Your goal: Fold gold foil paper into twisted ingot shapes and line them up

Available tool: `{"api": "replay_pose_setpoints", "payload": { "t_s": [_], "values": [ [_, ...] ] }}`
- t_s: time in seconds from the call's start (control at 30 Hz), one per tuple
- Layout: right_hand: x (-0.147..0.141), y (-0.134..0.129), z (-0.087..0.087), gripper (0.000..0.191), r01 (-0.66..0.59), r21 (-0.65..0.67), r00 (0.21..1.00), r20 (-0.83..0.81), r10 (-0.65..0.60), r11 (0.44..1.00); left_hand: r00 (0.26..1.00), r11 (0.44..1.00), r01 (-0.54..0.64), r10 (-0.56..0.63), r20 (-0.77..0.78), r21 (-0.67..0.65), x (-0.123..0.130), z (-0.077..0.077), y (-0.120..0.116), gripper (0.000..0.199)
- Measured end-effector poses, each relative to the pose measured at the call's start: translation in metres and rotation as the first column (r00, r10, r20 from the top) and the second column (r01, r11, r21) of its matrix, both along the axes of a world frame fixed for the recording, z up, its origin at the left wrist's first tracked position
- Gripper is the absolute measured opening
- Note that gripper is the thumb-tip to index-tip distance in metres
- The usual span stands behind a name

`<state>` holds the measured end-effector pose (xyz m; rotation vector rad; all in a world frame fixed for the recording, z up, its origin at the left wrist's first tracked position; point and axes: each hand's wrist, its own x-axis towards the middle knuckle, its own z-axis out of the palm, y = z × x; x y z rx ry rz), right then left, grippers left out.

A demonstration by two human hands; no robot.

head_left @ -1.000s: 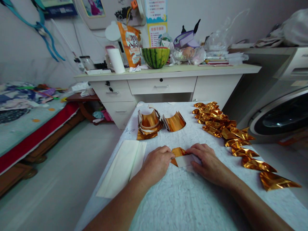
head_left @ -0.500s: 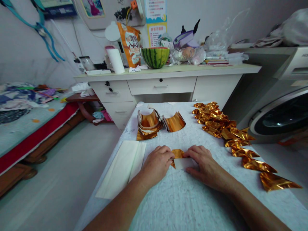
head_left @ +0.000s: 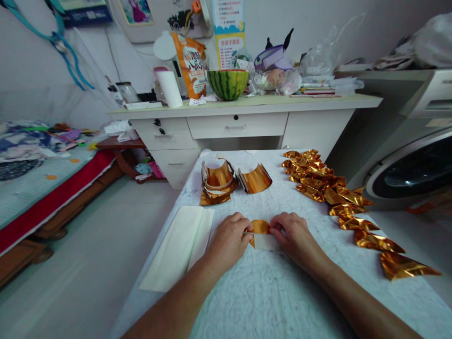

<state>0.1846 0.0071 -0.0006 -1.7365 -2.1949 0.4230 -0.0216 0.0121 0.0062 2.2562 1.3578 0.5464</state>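
Note:
A small sheet of gold foil paper (head_left: 261, 227), partly folded with its pale backing showing toward me, lies on the cloth-covered table (head_left: 243, 301). My left hand (head_left: 231, 238) pinches its left edge, fingers closed. On its right edge, my right hand (head_left: 291, 235) has thumb and fingertips pressed together. Beyond my hands stand a curled stack of gold foil sheets (head_left: 219, 181) and one separate curved foil sheet (head_left: 257, 179). Left of my left hand is a folded pale paper (head_left: 176, 247). Folded gold foil pieces (head_left: 353, 209) run in a line along the right side.
A white desk (head_left: 236, 125) stands behind the table, holding a watermelon half (head_left: 228, 84), an orange snack bag (head_left: 192, 66) and plastic bags. To the right is a washing machine (head_left: 409, 150); to the left, a bed (head_left: 63, 188) and a low wooden stool (head_left: 122, 143).
My right thumb has moved up from the pale lower part of the foil paper to meet the fingers at its right edge. The left hand has barely shifted.

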Motion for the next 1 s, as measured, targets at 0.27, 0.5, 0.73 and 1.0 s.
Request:
{"api": "replay_pose_setpoints", "payload": {
  "t_s": [0.27, 0.5, 0.73, 1.0],
  "values": [
    [-0.007, 0.001, -0.007, 0.009, 0.077, 0.039, 0.997, 0.03, -0.078, 0.996, 0.998, 0.998, -0.062, 0.062, 0.01, -0.002, 0.003, 0.0, 0.001, 0.01],
    [-0.009, 0.002, -0.001, 0.005, 0.091, -0.009, 0.993, -0.072, -0.092, 0.996, 0.991, 0.992, -0.101, 0.108, 0.083, -0.08, 0.004, 0.001, 0.004, 0.016],
    [-0.006, -0.001, 0.004, 0.006, 0.013, 0.006, 0.988, -0.151, -0.012, 1.0, 0.986, 0.99, -0.093, 0.106, 0.13, -0.102, 0.004, -0.001, 0.006, 0.027],
    [-0.004, -0.005, 0.006, 0.01, -0.031, -0.018, 0.959, -0.281, 0.025, 0.999, 0.972, 0.986, -0.061, 0.094, 0.213, -0.155, 0.004, -0.001, 0.003, 0.022]
  ]
}}
